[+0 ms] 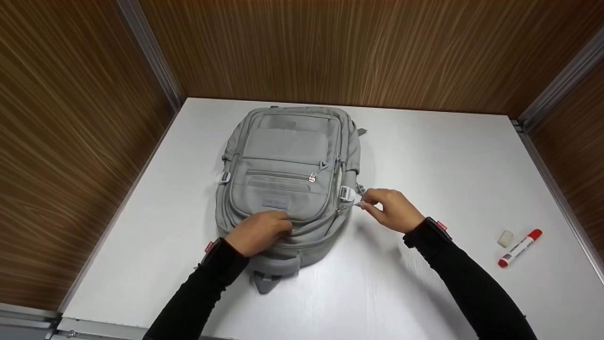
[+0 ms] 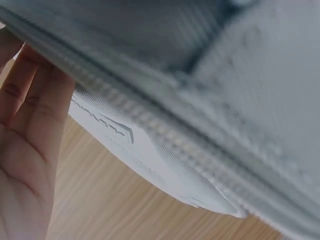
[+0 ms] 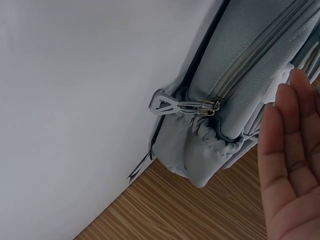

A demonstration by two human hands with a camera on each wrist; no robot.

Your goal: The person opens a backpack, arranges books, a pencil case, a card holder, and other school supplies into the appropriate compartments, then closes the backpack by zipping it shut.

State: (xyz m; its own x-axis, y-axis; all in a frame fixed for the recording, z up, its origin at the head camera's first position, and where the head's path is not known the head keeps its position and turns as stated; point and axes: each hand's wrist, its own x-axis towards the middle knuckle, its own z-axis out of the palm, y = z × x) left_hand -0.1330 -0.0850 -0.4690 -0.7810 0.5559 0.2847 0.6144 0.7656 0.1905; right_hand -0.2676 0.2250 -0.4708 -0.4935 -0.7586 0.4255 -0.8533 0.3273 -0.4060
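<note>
A grey backpack lies flat on the white table, its front panel facing up and its carry handle toward the person. The left hand grips the fabric edge at the near end of the front panel. In the left wrist view, the fingers meet the bag beside a zipper that runs diagonally. On the bag's right side, the right hand pinches a small zipper pull between thumb and fingers, next to a white strap buckle. A stretch of the side zipper above it is parted.
A red-and-white marker and a small pale eraser lie on the table at right. Wood-grain panels stand along the back and both sides. Another side zipper pull hangs off the bag.
</note>
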